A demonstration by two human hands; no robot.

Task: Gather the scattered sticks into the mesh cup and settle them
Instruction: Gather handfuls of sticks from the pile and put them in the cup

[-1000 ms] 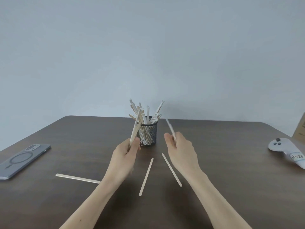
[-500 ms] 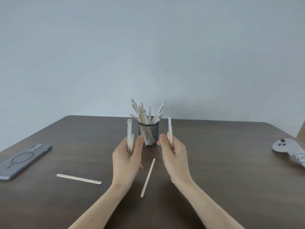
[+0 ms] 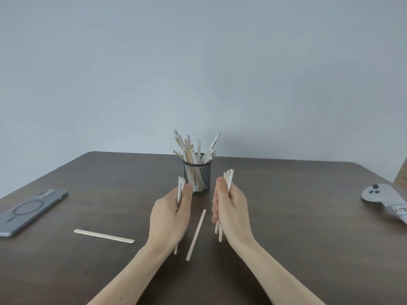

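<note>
A black mesh cup [image 3: 197, 175] stands near the table's far middle, holding several pale wooden sticks [image 3: 191, 148] that fan out above its rim. My left hand [image 3: 170, 216] grips a small upright bundle of sticks [image 3: 181, 186] just left of the cup. My right hand [image 3: 231, 210] grips another upright bundle [image 3: 229, 178] just right of the cup. One loose stick [image 3: 196, 235] lies on the table between my wrists. Another loose stick [image 3: 104, 235] lies flat to the left.
A grey phone [image 3: 28, 211] lies face down near the dark wooden table's [image 3: 308, 216] left edge. A white handheld controller [image 3: 384, 200] rests at the right edge, with a cardboard box corner [image 3: 402, 175] behind it. A plain wall rises beyond the table.
Both hands have drawn back toward me and turned their bundles upright. The stick that lay right of centre a second ago is off the table, and my right hand's bundle is thicker.
</note>
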